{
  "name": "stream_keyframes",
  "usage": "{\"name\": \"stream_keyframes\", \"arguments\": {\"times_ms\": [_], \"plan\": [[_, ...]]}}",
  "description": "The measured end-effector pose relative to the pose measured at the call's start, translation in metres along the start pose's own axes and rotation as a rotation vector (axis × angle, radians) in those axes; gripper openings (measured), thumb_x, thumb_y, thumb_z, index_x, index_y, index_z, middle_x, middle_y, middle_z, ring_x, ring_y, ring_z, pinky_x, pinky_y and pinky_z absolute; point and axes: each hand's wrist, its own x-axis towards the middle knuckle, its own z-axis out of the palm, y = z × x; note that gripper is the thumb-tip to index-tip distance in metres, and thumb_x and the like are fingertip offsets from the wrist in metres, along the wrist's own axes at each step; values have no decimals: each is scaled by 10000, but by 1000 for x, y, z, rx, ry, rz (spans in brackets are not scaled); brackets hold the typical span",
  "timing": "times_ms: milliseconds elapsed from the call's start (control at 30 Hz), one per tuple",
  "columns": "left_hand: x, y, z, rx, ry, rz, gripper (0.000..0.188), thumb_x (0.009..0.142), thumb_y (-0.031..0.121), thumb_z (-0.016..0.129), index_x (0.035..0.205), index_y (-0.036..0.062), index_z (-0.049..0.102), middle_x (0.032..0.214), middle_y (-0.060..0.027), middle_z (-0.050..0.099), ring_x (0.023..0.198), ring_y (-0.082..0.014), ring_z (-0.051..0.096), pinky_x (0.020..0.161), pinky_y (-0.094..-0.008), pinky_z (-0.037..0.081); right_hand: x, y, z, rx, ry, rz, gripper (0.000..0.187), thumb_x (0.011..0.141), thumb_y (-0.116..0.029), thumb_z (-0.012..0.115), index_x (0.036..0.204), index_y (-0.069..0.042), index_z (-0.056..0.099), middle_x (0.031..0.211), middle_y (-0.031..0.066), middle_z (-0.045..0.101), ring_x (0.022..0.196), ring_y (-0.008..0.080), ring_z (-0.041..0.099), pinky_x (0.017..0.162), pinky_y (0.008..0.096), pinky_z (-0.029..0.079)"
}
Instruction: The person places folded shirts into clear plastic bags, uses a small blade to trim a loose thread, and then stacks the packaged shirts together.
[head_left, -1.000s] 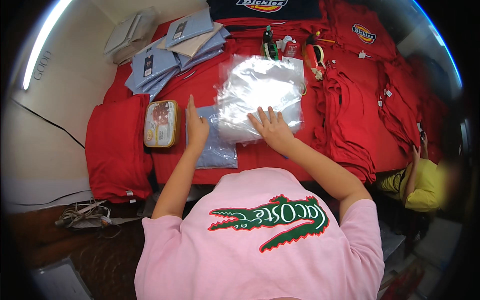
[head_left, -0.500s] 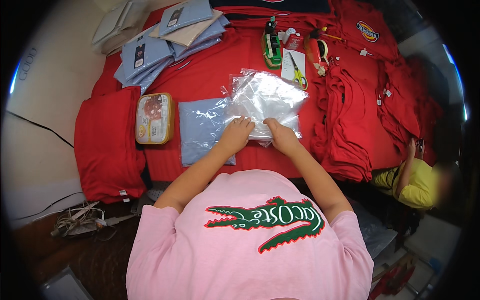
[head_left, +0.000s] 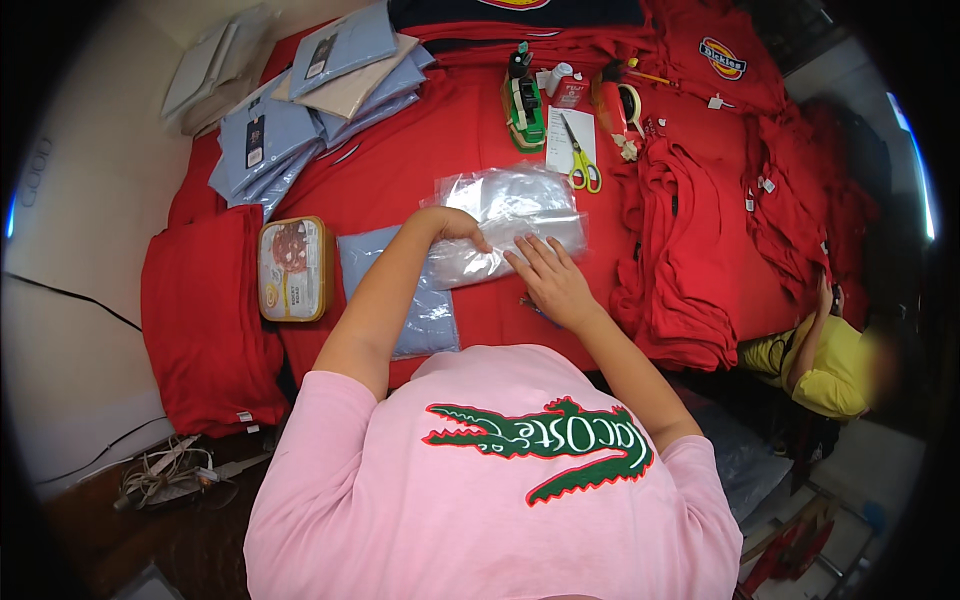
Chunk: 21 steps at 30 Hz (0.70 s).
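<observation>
Clear plastic bags point(head_left: 530, 190) lie in a stack on the red cloth in front of me. My left hand point(head_left: 460, 228) bends over their left side, fingers close together and pinched on the plastic. My right hand point(head_left: 555, 285) rests on the near edge of the bags, its fingers stretched out flat and apart. Partly beneath my left forearm is a light blue folded garment in clear plastic point(head_left: 425, 325). A small dark object by my right wrist is too hidden to name.
Left stands a yellow-rimmed plastic tub point(head_left: 293, 270) beside folded red garments point(head_left: 205, 320). Bagged blue garments point(head_left: 265, 140) are piled far left. Beyond the bags are yellow-handled scissors point(head_left: 582, 165) and a green tape dispenser point(head_left: 523, 110). Red garments point(head_left: 685, 260) lie right, near a person in yellow point(head_left: 830, 365).
My left hand has turned inward over the bags' left side. My right hand has gone from gripping the near edge to lying flat. The whole view has shifted slightly.
</observation>
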Motion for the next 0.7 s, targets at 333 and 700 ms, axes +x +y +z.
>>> {"name": "stream_keyframes", "arguments": {"times_ms": [333,700], "plan": [[-67,38,42,582,750,289,671,784,374,864,1249,-39,611,1210,-232,686,1182,-380,642,1044,-454,459,32,47,36,166,-199,69,480,862,-148,688,1326,-64,599,1259,166,675,1218,336,618,1054,500,464],[-26,19,4,517,664,352,605,881,453,773,1305,41,645,1166,-261,710,1123,-394,689,972,-463,521,109,122,32,569,-357,361,416,873,-261,687,1244,-113,572,1189,202,682,1106,394,654,949,486,505]]}}
